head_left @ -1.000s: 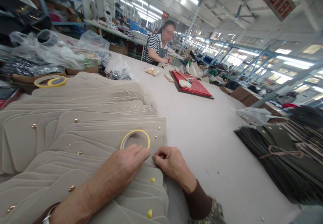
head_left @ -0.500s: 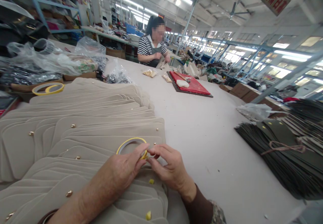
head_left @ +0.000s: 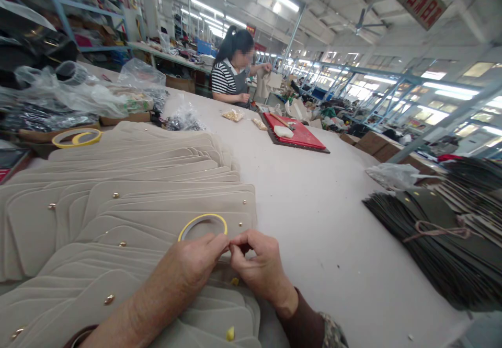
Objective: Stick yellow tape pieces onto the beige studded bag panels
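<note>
My left hand [head_left: 200,259] is closed on a roll of yellow tape [head_left: 203,217], which stands up behind the fingers with its ring partly hidden. My right hand [head_left: 257,264] pinches at the tape with thumb and forefinger, right against the left fingertips. The fingers cover the tape's end. Beneath both hands lie overlapping rows of beige panels [head_left: 157,222] with rounded corners, several bearing gold studs [head_left: 109,299]. Small yellow tape pieces stick to panels: one [head_left: 230,333] at the near edge, another [head_left: 234,281] half hidden under my right hand.
Another tape roll [head_left: 76,138] lies at the left beside plastic bags [head_left: 74,92]. A red board [head_left: 298,131] and bags of gold parts [head_left: 232,114] are farther back. Tied dark panels [head_left: 415,243] sit at the right. A co-worker [head_left: 231,71] across the table holds beige material.
My right fingers have closed into a tighter pinch against the left fingertips, and the yellow bit between them is now hidden. The co-worker has raised one hand with the beige material.
</note>
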Action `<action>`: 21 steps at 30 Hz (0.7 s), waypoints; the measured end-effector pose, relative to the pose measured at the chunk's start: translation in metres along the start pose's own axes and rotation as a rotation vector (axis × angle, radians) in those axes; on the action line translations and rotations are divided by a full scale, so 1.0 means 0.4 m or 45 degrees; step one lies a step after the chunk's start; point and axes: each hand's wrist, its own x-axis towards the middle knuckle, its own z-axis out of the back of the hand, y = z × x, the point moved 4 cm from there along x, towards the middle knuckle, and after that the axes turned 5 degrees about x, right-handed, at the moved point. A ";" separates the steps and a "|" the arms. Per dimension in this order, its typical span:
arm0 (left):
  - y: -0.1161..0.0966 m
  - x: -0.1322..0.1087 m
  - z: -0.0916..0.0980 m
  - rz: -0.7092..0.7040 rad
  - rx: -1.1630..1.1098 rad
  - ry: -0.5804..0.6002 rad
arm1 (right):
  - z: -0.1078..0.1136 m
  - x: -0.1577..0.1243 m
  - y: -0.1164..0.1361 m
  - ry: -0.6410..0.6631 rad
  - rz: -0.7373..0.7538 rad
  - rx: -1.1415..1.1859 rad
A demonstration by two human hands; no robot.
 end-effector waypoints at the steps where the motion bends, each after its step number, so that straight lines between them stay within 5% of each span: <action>1: -0.002 0.001 0.000 -0.001 0.020 -0.011 | -0.004 -0.001 -0.008 0.002 -0.142 0.093; 5: -0.020 0.001 0.005 -0.061 0.041 -0.101 | -0.023 -0.003 -0.057 0.047 -0.696 0.506; 8: -0.030 -0.002 0.001 -0.079 0.086 -0.084 | -0.005 0.011 -0.105 -0.022 -0.873 0.634; 15: -0.010 0.015 -0.040 0.125 0.387 0.397 | 0.036 0.034 -0.177 -0.042 -0.837 0.530; 21: -0.014 0.028 -0.038 0.131 0.343 0.528 | 0.016 0.037 -0.163 0.075 -0.618 0.114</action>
